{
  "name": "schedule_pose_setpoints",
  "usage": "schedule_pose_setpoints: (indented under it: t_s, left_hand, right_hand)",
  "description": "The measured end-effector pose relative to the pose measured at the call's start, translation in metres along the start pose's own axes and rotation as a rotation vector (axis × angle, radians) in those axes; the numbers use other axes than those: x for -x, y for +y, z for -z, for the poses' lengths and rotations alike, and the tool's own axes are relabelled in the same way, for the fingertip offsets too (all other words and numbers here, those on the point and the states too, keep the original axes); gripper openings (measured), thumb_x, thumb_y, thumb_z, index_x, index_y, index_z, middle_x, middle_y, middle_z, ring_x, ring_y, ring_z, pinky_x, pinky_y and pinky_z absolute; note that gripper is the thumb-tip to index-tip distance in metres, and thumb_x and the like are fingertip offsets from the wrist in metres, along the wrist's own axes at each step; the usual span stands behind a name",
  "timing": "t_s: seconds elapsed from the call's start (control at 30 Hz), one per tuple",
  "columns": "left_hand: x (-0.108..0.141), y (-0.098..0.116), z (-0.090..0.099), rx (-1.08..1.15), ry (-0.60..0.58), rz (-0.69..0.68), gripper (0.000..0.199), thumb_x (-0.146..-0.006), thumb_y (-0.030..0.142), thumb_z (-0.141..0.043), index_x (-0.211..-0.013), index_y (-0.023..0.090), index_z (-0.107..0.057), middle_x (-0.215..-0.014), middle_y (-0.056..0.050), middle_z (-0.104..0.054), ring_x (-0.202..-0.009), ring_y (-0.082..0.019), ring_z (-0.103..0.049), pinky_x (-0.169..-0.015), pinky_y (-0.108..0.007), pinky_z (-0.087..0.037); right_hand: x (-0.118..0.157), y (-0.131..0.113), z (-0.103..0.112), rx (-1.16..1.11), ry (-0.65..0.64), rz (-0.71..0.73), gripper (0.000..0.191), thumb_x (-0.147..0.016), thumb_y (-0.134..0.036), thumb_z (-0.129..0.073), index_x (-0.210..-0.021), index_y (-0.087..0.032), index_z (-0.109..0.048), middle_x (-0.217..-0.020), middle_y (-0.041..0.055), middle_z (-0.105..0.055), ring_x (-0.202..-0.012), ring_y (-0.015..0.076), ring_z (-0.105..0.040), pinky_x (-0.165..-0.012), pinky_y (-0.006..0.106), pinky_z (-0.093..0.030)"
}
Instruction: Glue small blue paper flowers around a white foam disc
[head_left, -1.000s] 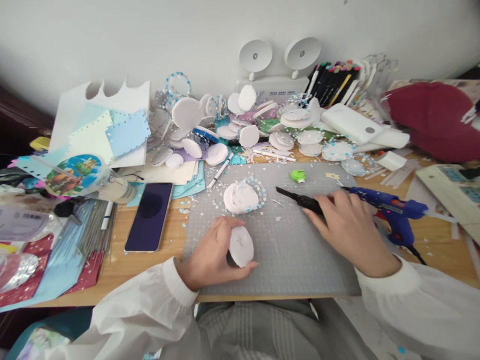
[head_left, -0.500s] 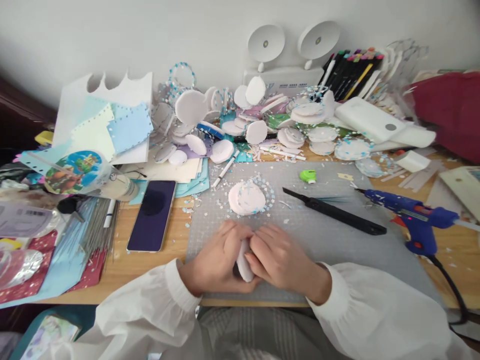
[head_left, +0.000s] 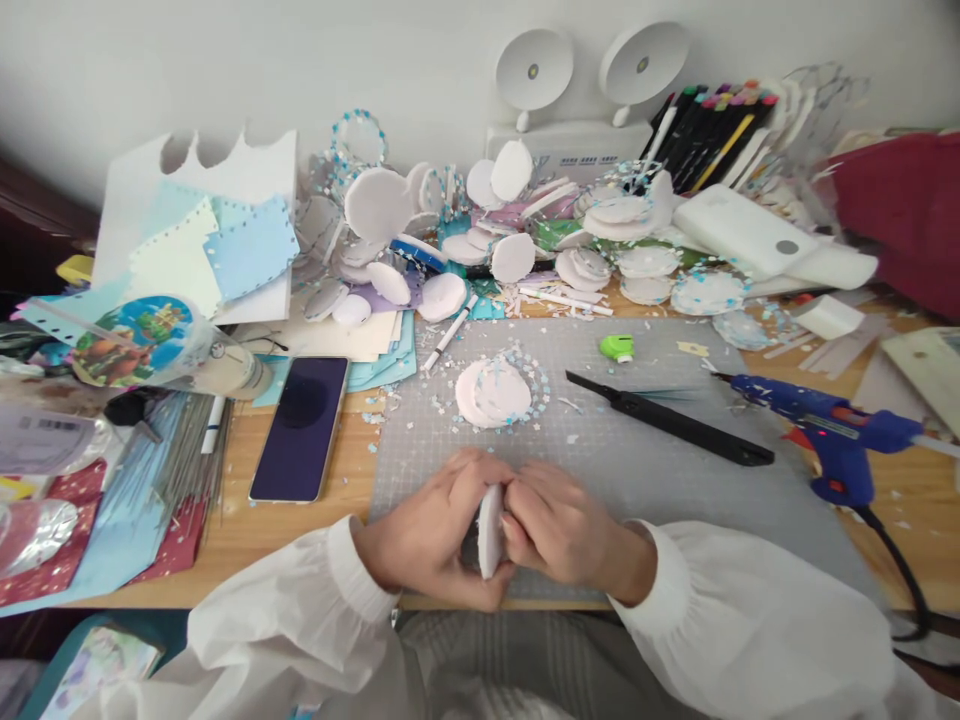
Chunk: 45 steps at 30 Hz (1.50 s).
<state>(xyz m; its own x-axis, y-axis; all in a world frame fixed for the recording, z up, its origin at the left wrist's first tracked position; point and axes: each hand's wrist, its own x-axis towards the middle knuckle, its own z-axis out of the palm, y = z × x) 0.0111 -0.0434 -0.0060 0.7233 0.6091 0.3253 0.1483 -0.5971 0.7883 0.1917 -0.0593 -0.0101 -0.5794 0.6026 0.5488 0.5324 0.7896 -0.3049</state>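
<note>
Between my two hands a white foam disc (head_left: 490, 532) stands on its edge above the front of the grey cutting mat (head_left: 600, 480). My left hand (head_left: 442, 525) curls around its left side, with the thumb along the bottom. From the right, my right hand (head_left: 559, 520) presses bent fingers against the same disc. Much of its faces is hidden by the fingers. Just beyond my hands lie stacked white discs (head_left: 491, 392), ringed by a strand of small blue and white pieces.
A black cutter (head_left: 675, 425), a green cap-like piece (head_left: 616, 347) and a blue glue gun (head_left: 825, 420) with its cord lie to the right. Left of the mat are a phone (head_left: 300, 430) and thin wire stems (head_left: 184, 455). Piled white discs (head_left: 382, 205) line the back.
The disc has turned more upright between my hands, and its edge shows more. My left thumb has shifted slightly lower. The whole view has moved a little.
</note>
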Motion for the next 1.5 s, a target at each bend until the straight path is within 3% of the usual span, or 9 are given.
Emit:
schedule_pose_setpoints:
  t_s: [0.13,0.3,0.53,0.8,0.97,1.1,1.2,1.33,1.5]
  left_hand:
    - [0.002,0.000,0.002,0.026,-0.010,-0.007,0.065,-0.063,0.019,-0.059,-0.123,0.018,-0.035,-0.104,-0.011,-0.054,-0.093,-0.025,-0.054,-0.084,-0.043,-0.049]
    - [0.004,-0.001,0.005,0.152,-0.008,0.001,0.062,-0.059,0.016,-0.052,-0.119,0.018,-0.040,-0.100,-0.009,-0.052,-0.089,-0.023,-0.053,-0.079,-0.040,-0.050]
    - [0.005,0.006,0.013,0.089,0.061,0.093,0.065,-0.063,0.027,-0.066,-0.122,0.020,-0.040,-0.107,-0.010,-0.053,-0.098,-0.027,-0.054,-0.086,-0.043,-0.047]
    - [0.041,0.035,0.053,0.005,0.252,0.324,0.061,-0.073,0.027,-0.069,-0.125,0.023,-0.037,-0.120,-0.012,-0.053,-0.110,-0.030,-0.053,-0.090,-0.041,-0.045]
    - [0.069,0.062,0.080,-0.268,0.290,0.487,0.057,-0.073,0.026,-0.071,-0.121,0.026,-0.041,-0.126,-0.010,-0.047,-0.118,-0.031,-0.048,-0.096,-0.042,-0.043]
    - [0.079,0.073,0.087,-0.374,0.360,0.570,0.060,-0.072,0.031,-0.072,-0.122,0.025,-0.039,-0.125,-0.011,-0.050,-0.114,-0.030,-0.051,-0.096,-0.042,-0.044]
    - [0.084,0.078,0.090,-0.454,0.319,0.586,0.061,-0.072,0.035,-0.073,-0.122,0.025,-0.041,-0.123,-0.010,-0.052,-0.111,-0.029,-0.054,-0.093,-0.040,-0.044]
    - [0.094,0.088,0.097,-0.670,0.140,0.614,0.055,-0.067,0.044,-0.077,-0.114,0.028,-0.053,-0.116,-0.004,-0.059,-0.109,-0.029,-0.053,-0.095,-0.038,-0.037]
    - [0.095,0.097,0.104,-0.655,0.135,0.601,0.053,-0.066,0.049,-0.077,-0.109,0.027,-0.055,-0.112,-0.003,-0.062,-0.102,-0.026,-0.057,-0.088,-0.030,-0.039]
  right_hand:
    - [0.003,0.000,0.000,-0.050,0.021,-0.036,0.028,-0.096,-0.023,-0.029,-0.073,-0.021,-0.044,-0.059,0.0030,-0.052,-0.057,0.0176,-0.047,-0.057,0.031,-0.038]
    - [0.006,0.002,0.003,-0.400,0.055,-0.119,0.025,-0.096,-0.019,-0.027,-0.073,-0.022,-0.037,-0.059,-0.0024,-0.043,-0.054,0.0128,-0.042,-0.055,0.026,-0.037]
    - [0.007,0.006,0.006,-0.548,0.097,-0.298,0.023,-0.099,-0.026,-0.028,-0.078,-0.022,-0.039,-0.065,-0.0029,-0.041,-0.056,0.0115,-0.040,-0.053,0.025,-0.035]
    - [0.015,0.005,-0.001,-0.713,0.167,-0.498,0.009,-0.099,-0.028,-0.035,-0.098,-0.023,-0.041,-0.074,-0.0023,-0.043,-0.060,0.0110,-0.042,-0.055,0.025,-0.038]
    - [0.014,0.001,-0.003,-0.774,0.238,-0.496,0.009,-0.099,-0.028,-0.036,-0.105,-0.023,-0.041,-0.074,-0.0025,-0.044,-0.057,0.0096,-0.042,-0.052,0.023,-0.038]
    - [0.014,0.001,-0.003,-0.770,0.257,-0.475,0.008,-0.098,-0.028,-0.039,-0.105,-0.022,-0.040,-0.075,-0.0024,-0.045,-0.058,0.0093,-0.043,-0.052,0.023,-0.039]
    - [0.014,0.002,-0.002,-0.742,0.267,-0.458,0.007,-0.097,-0.027,-0.043,-0.102,-0.022,-0.042,-0.076,-0.0016,-0.047,-0.060,0.0097,-0.045,-0.054,0.023,-0.040]
    - [0.013,0.002,0.000,-0.703,0.288,-0.446,0.007,-0.096,-0.025,-0.045,-0.101,-0.022,-0.043,-0.079,-0.0006,-0.049,-0.063,0.0106,-0.047,-0.057,0.023,-0.042]
    - [0.014,0.001,0.001,-0.697,0.274,-0.422,0.007,-0.096,-0.025,-0.045,-0.102,-0.022,-0.043,-0.080,0.0002,-0.050,-0.066,0.0116,-0.049,-0.060,0.024,-0.044]
